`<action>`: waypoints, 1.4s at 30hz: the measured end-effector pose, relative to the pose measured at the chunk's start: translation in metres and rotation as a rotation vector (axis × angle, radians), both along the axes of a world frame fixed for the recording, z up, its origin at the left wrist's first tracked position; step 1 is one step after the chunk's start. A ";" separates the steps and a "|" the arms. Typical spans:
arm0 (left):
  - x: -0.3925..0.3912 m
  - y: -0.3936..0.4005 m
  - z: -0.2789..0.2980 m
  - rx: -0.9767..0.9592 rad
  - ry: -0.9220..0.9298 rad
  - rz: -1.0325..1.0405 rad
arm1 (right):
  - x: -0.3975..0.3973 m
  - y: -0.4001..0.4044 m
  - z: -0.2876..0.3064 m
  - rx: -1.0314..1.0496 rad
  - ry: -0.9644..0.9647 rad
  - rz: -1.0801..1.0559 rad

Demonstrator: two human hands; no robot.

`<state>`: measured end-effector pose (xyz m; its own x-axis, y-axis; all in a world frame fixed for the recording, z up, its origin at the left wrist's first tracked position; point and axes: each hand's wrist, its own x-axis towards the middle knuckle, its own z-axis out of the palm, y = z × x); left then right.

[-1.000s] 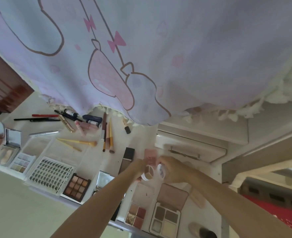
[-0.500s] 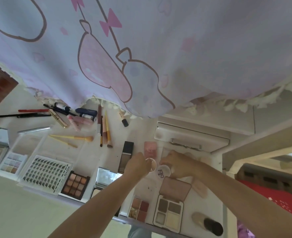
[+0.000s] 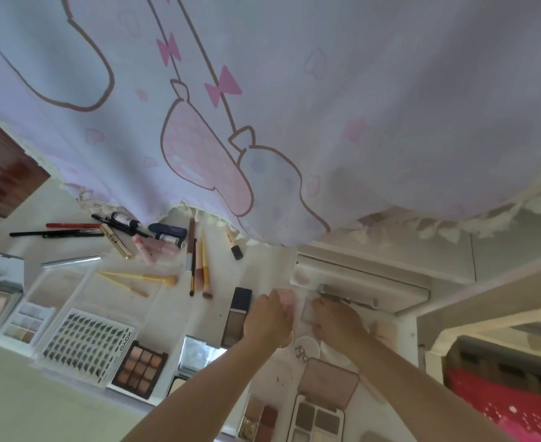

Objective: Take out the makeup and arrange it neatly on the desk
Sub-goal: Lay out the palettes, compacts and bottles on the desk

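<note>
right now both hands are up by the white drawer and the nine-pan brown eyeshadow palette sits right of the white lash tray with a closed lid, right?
Not quite: in the head view the nine-pan brown eyeshadow palette lies open, its pans showing. It does sit right of the white lash tray, and both hands are by the white drawer.

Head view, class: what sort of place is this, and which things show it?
Probably a bedroom dressing desk at home: the white desk is covered with eyeshadow palettes and makeup brushes, and a pastel cartoon-print curtain hangs behind.

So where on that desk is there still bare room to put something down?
Bare desk shows between the yellow brushes, lash tray and dark slim compact. Another patch lies before the round white lid, beside the pink palette. Around both hands it is crowded.
</note>
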<state>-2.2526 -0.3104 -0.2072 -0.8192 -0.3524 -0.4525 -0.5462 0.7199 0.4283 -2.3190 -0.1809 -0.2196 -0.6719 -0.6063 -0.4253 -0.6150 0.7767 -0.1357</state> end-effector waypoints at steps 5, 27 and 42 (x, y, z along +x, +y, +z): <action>0.005 -0.010 0.013 0.098 0.025 -0.016 | 0.001 0.007 0.009 -0.069 -0.024 0.088; 0.052 -0.020 0.128 0.960 0.326 -0.162 | 0.067 0.039 0.170 -0.851 -0.264 -0.191; 0.042 -0.013 0.069 0.606 0.164 0.004 | 0.039 0.016 0.106 -0.904 -0.609 -0.960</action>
